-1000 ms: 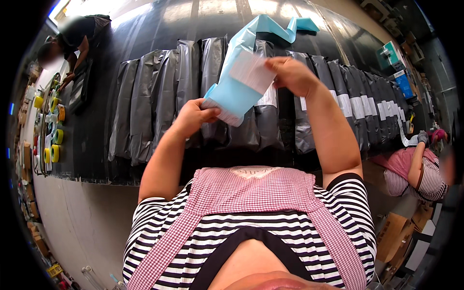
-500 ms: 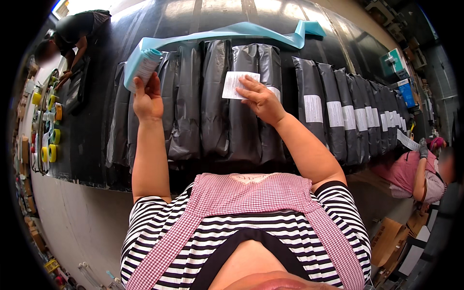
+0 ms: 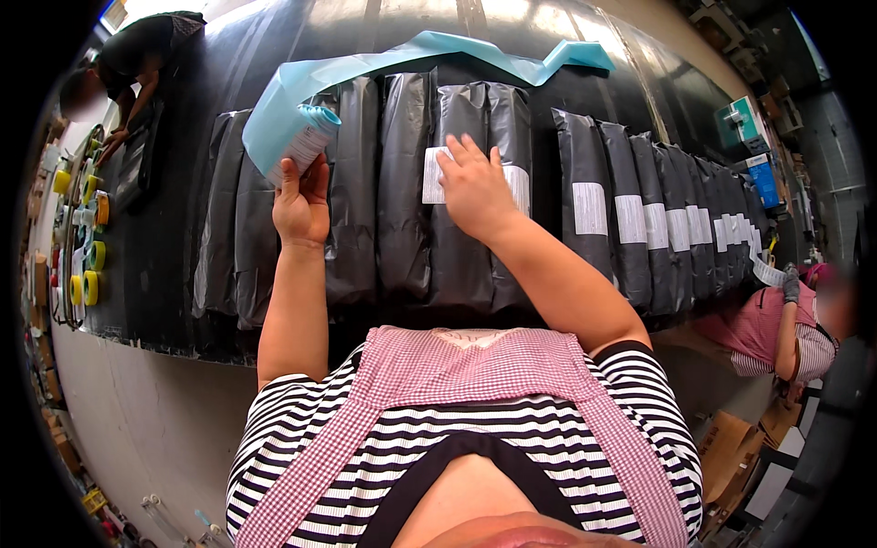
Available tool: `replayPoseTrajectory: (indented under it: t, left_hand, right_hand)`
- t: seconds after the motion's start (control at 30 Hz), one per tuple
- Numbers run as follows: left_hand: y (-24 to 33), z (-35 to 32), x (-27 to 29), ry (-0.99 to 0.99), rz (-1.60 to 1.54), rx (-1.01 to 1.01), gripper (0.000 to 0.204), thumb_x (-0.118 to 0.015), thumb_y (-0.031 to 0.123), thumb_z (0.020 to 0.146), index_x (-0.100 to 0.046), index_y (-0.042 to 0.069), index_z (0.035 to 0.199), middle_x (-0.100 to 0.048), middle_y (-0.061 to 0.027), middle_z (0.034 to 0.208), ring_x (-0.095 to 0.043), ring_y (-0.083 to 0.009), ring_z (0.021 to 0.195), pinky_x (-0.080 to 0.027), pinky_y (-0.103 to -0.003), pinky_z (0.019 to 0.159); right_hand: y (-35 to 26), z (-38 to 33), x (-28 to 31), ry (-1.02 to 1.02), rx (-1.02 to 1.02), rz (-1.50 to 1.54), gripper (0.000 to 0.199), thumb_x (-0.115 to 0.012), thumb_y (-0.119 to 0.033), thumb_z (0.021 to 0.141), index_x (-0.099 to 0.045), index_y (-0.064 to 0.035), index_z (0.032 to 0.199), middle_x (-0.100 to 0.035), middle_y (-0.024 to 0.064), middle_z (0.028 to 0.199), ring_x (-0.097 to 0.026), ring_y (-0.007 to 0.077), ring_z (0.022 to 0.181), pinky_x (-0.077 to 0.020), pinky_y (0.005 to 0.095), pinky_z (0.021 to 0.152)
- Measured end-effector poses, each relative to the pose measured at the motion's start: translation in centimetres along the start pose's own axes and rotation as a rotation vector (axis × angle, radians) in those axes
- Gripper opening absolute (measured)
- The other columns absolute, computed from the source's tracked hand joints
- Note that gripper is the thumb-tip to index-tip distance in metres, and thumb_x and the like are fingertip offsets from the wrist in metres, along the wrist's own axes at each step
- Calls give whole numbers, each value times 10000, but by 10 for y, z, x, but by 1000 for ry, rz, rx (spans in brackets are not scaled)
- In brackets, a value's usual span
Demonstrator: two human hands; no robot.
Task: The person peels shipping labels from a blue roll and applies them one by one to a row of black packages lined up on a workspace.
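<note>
1. Left hand (image 3: pixel 301 205): fingers closed round a rolled blue strip (image 3: pixel 283 105); its tail (image 3: pixel 448 46), loose across the bench (image 3: pixel 155 283), might snag.
2. Right hand (image 3: pixel 478 187): fingers spread, gripping nothing, on a label (image 3: pixel 432 178) on a grey bag (image 3: pixel 459 260); uneven pressure could crease it.
3. The hand hides the label's right side.
4. Far right, a co-worker's (image 3: pixel 767 324) paper (image 3: pixel 767 272) is perhaps labels; too small to tell.

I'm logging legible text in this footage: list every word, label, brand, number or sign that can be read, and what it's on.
Nothing I can quote:
White label under the right hand, on a dark bag: too small.
Row labels on bags further right: too small.
Blue strip in the left hand: print too small.
Apron patch: lettering too slanted.
Teal box, blue box: markings too small.
</note>
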State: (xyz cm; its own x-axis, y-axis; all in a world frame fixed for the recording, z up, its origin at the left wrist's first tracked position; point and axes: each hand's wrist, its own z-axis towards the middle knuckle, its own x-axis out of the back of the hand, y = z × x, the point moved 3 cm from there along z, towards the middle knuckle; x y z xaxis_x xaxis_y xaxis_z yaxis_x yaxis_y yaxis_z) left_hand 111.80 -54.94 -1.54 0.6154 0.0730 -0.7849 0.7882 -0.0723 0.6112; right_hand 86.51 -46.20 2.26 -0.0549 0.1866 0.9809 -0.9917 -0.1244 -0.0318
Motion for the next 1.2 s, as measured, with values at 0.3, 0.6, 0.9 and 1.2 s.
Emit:
replayPoseTrajectory:
  t: [0.3,0.6,0.9,1.2]
  left_hand:
    - [3,-31,-5,-23,-6,131,388,-627,255,932,-521,31,1231,-653,-112,1087,-662,-247,989,-593,-334,826]
    - [2,-87,-19,-87,28,274,391,-633,250,932,-511,17,1222,-635,-131,1106,-665,-255,966,-594,-347,807]
    - [-9,-126,-20,-87,199,279,393,-624,296,942,-550,-5,1184,-610,-116,1169,-605,-240,1076,-494,-412,954]
    - [17,-147,-39,-575,668,169,281,-657,107,914,-576,44,1176,-632,-65,1085,-609,-139,980,-515,-314,866]
  right_hand:
    - [-3,5,-33,-288,-194,171,750,-730,-372,733,-466,-198,1413,-101,68,1609,-13,405,1468,-319,533,1101]
    - [59,-36,-15,-275,-150,218,765,-778,-337,688,-503,-234,1394,-140,90,1601,-61,458,1446,-231,471,1166]
    - [-68,-85,83,516,644,234,467,-711,-154,795,-597,-182,1248,-517,84,1352,-480,315,1273,-346,445,1092]
    - [-67,-72,79,274,182,1076,429,-691,-44,819,-598,-125,1230,-561,99,1190,-567,304,1087,-461,372,961]
